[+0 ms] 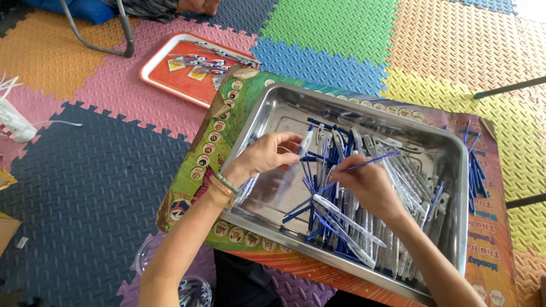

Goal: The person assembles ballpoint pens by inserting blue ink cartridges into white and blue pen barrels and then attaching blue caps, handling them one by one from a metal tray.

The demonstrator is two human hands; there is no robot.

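Note:
A steel tray (284, 108) rests on a colourful printed board (222, 131) and holds several clear pen barrels and blue refills (392, 182). My left hand (267, 154) hovers over the tray's left half and pinches a clear pen barrel with a blue tip (306, 141). My right hand (364, 182) lies over the pile in the middle and grips a thin blue refill (372, 161) that points up to the right. Bracelets circle my left wrist.
A red tray (176, 79) with small pen parts lies on the foam puzzle mats to the upper left. A clear container (193, 287) with blue pieces sits bottom left. More blue refills (475, 170) lie on the board right of the steel tray. A white cable device (14, 122) is far left.

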